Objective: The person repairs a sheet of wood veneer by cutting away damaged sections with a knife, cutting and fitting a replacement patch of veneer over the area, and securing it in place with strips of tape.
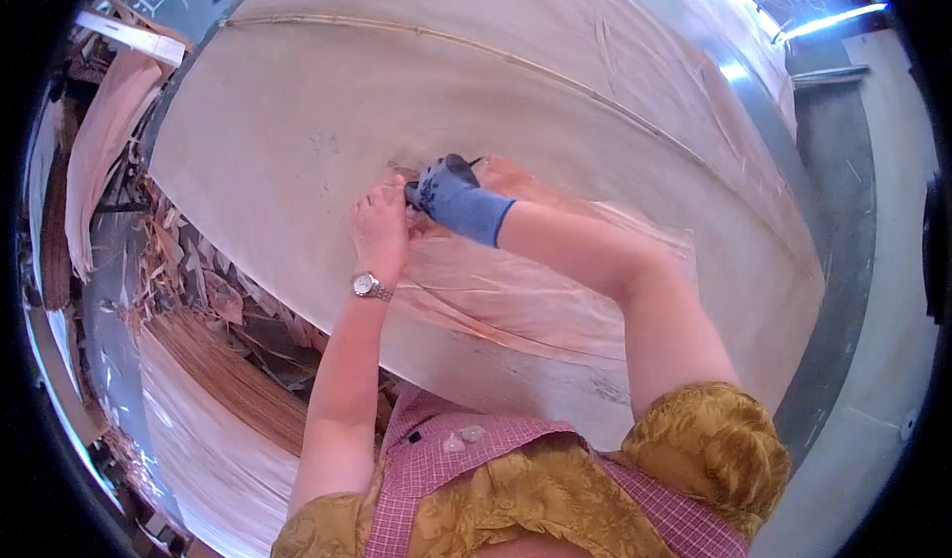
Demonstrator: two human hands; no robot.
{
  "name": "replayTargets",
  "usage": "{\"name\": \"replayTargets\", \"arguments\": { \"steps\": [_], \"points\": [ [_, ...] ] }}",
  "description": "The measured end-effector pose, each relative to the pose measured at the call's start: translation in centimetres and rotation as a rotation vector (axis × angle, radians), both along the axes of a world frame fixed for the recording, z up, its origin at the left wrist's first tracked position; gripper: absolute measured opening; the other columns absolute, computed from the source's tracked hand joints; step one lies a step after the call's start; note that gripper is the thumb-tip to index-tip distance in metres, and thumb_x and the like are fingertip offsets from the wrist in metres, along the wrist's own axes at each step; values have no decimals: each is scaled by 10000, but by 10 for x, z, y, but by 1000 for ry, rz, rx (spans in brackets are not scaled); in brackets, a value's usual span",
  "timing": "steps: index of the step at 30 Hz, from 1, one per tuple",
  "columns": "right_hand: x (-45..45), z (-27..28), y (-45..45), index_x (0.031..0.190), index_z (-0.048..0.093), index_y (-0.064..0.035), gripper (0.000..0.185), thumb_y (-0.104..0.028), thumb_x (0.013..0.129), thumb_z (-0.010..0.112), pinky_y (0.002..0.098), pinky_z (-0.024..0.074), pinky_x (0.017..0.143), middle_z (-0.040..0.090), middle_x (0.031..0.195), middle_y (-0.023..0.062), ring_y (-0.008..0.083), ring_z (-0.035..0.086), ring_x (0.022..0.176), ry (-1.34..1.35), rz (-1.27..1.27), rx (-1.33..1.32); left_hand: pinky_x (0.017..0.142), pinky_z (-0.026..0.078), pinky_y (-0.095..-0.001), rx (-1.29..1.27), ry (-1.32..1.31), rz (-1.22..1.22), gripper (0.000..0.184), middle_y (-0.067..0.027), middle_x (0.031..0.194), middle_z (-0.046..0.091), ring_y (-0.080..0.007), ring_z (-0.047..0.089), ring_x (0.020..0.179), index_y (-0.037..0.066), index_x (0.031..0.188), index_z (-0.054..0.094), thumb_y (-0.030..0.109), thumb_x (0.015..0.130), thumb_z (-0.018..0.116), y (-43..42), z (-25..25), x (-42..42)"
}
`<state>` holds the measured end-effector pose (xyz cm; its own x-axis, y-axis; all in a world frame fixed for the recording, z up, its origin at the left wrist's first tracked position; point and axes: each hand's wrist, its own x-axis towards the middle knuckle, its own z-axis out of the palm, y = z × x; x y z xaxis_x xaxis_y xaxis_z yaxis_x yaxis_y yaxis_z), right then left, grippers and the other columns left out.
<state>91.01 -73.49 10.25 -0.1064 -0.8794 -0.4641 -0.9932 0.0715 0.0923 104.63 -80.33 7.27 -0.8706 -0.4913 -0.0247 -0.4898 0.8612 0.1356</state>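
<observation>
My bare left hand (381,223), with a wristwatch (367,285) at its wrist, lies on a large pale sheet that looks like wood veneer (297,102). Its fingers are stretched out flat, close beside my right hand. My right hand (448,193) wears a blue glove with dark patches and is closed. A thin dark tool (477,161) sticks out of the fist; most of it is hidden, so its kind is unclear. Under my forearm a smaller reddish veneer piece (526,285) lies on the sheet, its far end near both hands. A small dark mark shows by my fingertips.
A long raised strip or seam (506,57) crosses the far part of the sheet. Torn veneer scraps (188,250) and a brown veneer stack (228,374) lie at the left. A grey surface (843,211) runs along the right, with a bright light (833,22) above.
</observation>
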Motion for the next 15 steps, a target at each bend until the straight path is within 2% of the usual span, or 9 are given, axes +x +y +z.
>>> {"name": "replayTargets", "arguments": {
  "steps": [1,4,7,10,13,15],
  "points": [
    [3,-1,6,1106,652,-185,218,-263,916,578,420,490,762,691,1002,75,274,681,942,-45,-36,-24,904,444,-420,-4,24,-12,571,-132,1135,559,-302,567,1031,190,1416,490,185,866,644,2,2,2],
    [4,-7,19,1110,640,-189,218,-236,904,587,427,488,734,700,1007,91,281,693,919,-127,-128,-87,893,450,-429,-158,12,-41,565,-128,1137,559,-303,575,1011,192,1409,496,199,865,649,-3,-16,3],
    [-10,-20,32,1101,631,-188,210,-237,901,588,433,489,710,702,974,92,277,695,902,-91,-106,-109,885,456,-439,-106,-97,-20,683,-124,1144,559,-307,580,995,187,1409,493,247,781,756,-2,-15,4],
    [-33,-7,47,1146,672,-204,255,-214,902,601,445,508,739,725,1042,53,274,705,945,-119,-136,-82,880,457,-448,-72,-109,-22,791,-126,1166,556,-309,576,1007,192,1410,491,284,701,830,2,-3,0],
    [-50,-7,67,1157,650,-198,255,-211,912,582,470,512,717,722,1015,60,275,705,932,-157,-173,-98,883,456,-444,-40,-192,-11,808,-122,1164,553,-309,571,1028,203,1418,479,299,699,835,4,13,-2],
    [-68,-34,96,1147,633,-185,237,-224,922,568,480,516,696,716,975,79,291,704,910,-201,-193,-313,900,448,-448,-16,-232,3,836,-126,1189,550,-312,565,1058,206,1427,468,306,688,846,8,18,-6]
  ]
}}
